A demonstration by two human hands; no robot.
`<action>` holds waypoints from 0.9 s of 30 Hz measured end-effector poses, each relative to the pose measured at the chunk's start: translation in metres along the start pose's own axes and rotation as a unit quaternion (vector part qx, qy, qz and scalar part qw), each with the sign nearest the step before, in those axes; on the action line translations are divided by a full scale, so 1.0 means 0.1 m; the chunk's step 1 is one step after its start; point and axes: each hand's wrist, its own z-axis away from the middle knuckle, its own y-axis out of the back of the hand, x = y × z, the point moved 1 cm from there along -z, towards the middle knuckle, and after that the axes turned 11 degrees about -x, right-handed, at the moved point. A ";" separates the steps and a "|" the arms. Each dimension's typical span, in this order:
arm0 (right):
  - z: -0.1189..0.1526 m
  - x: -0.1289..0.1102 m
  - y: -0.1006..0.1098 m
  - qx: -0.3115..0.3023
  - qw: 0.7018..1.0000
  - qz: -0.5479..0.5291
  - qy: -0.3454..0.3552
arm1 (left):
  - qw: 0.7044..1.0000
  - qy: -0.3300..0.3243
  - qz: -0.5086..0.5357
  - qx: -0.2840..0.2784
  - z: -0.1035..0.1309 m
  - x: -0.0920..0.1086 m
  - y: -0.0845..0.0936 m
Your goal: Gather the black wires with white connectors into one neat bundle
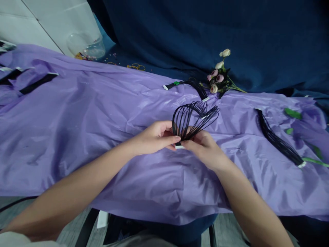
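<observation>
Both the left hand (pixel 154 137) and right hand (pixel 203 145) pinch a looped wire bundle (pixel 191 118) above the purple sheet (pixel 77 120), seemingly mid-fold, while another bundle (pixel 279 140) lies straight nearby.

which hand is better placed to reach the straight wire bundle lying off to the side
Right hand, likely: the straight wire bundle lies on its side of the purple sheet; the left hand would have to cross over.

no readable text, labels or signs
</observation>
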 end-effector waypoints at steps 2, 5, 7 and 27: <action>0.00 -0.02 0.00 -0.015 1.000 -0.002 0.004 | 1.000 -0.012 -0.011 -0.004 0.01 0.01 0.00; 0.01 -0.04 0.01 -0.030 0.999 0.014 0.007 | 1.000 -0.013 -0.026 -0.002 0.02 0.04 -0.01; 0.01 -0.05 0.02 -0.037 0.999 0.024 0.009 | 0.999 -0.015 -0.035 0.001 0.03 0.06 -0.02; 0.05 -0.09 -0.07 0.035 0.992 -0.056 0.108 | 0.955 -0.139 -0.263 0.021 0.09 0.14 -0.04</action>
